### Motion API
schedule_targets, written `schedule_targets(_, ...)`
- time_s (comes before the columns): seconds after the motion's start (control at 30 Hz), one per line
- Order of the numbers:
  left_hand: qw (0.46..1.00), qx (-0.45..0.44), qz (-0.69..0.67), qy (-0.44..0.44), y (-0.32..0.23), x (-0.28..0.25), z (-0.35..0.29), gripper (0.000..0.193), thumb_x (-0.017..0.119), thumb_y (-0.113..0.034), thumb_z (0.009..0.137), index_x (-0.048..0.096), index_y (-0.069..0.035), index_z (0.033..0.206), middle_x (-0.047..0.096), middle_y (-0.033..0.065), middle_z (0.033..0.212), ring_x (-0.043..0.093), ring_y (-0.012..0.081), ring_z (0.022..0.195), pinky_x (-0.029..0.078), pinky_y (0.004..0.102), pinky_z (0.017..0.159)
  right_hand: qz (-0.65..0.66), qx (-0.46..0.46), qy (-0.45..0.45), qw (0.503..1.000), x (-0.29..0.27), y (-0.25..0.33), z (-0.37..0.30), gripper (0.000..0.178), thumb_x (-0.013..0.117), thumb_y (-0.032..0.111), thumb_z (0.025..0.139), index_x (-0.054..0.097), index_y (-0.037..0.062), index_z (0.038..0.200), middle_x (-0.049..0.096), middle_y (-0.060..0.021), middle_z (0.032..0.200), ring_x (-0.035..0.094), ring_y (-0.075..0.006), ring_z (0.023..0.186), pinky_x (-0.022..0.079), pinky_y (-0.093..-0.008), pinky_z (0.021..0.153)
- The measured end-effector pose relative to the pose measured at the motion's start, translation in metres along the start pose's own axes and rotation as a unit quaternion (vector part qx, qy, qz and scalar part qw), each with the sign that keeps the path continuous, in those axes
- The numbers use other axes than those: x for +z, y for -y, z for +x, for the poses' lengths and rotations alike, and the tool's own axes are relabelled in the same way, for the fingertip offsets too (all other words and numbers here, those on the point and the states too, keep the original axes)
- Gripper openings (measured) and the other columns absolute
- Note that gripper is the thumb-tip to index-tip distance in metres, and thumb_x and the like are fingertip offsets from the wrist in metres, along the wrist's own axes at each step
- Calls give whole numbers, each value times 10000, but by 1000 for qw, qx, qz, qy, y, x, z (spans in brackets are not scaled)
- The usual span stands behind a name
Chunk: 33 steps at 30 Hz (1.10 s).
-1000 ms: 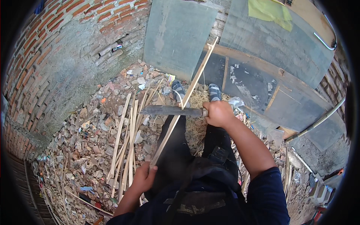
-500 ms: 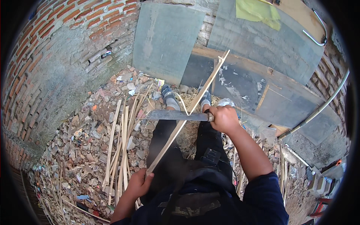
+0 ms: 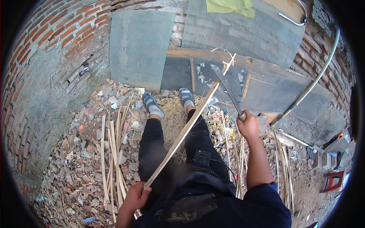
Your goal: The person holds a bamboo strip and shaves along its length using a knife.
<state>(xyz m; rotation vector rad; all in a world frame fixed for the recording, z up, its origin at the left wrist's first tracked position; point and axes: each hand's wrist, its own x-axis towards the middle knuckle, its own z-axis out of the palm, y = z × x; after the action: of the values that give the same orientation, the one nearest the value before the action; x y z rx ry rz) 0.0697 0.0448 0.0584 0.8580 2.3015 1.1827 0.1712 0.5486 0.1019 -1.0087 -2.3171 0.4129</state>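
My left hand point(image 3: 136, 195) is closed round the near end of a long pale bamboo strip point(image 3: 181, 137), low in front of my body. The strip slants up and away to the right, across my legs. In my right hand point(image 3: 249, 124) is the handle of a machete point(image 3: 229, 90), its blade pointing up and to the left. The blade's tip end lies at the far part of the strip, overlapping it; whether the edge bites in I cannot tell. A thin curled shaving point(image 3: 224, 50) stands off the strip's far end.
Pale strips point(image 3: 112, 163) lie on the rubble point(image 3: 81, 152) to the left, and more strips point(image 3: 284, 167) to the right. Grey boards point(image 3: 142, 49) lean on the brick wall ahead. A pole point(image 3: 317, 81) leans at the right, near a red plastic item point(image 3: 334, 182).
The machete has swung from lying crosswise over the strip's middle to its far end, tip now pointing forward. My right hand moved rightward. The view has shifted; the left hand keeps its hold.
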Motion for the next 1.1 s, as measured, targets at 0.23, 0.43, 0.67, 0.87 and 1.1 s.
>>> schedule_targets(0.23,999,1,-13,46,-28,8,38,296,616,-291,991,617,4,955,557,79,665,524,164,609,428,335,574,19,-35,34,999,-8,-9,-86,227,724,167,708,665,70,904,698,-187,797,687,-407,746,552,-490,683)
schedule_targets(0.43,997,55,23,56,-41,17,51,278,646,-274,969,619,2,947,541,106,637,521,186,563,425,348,544,-15,-201,95,975,-28,5,-102,225,710,157,647,620,84,840,626,-152,661,646,-380,662,522,-481,643)
schedule_targets(0.67,981,103,160,-29,-38,19,40,320,711,-273,919,646,32,989,647,231,732,657,418,676,490,444,593,-71,-108,85,988,-28,-23,-62,207,704,197,699,634,99,867,656,-149,689,665,-393,686,540,-502,650)
schedule_targets(0.87,981,90,163,-47,-40,24,40,335,719,-317,905,636,-1,980,642,200,723,661,402,686,512,476,605,-35,-174,143,974,-15,13,-89,215,709,179,673,632,81,848,655,-182,719,660,-415,713,538,-505,681)
schedule_targets(1.1,987,88,130,-13,-44,9,31,328,702,-286,919,643,29,989,627,230,715,651,422,673,496,443,599,0,-4,15,1000,-27,-24,-53,193,714,170,674,641,84,830,644,-163,681,659,-394,672,538,-493,642)
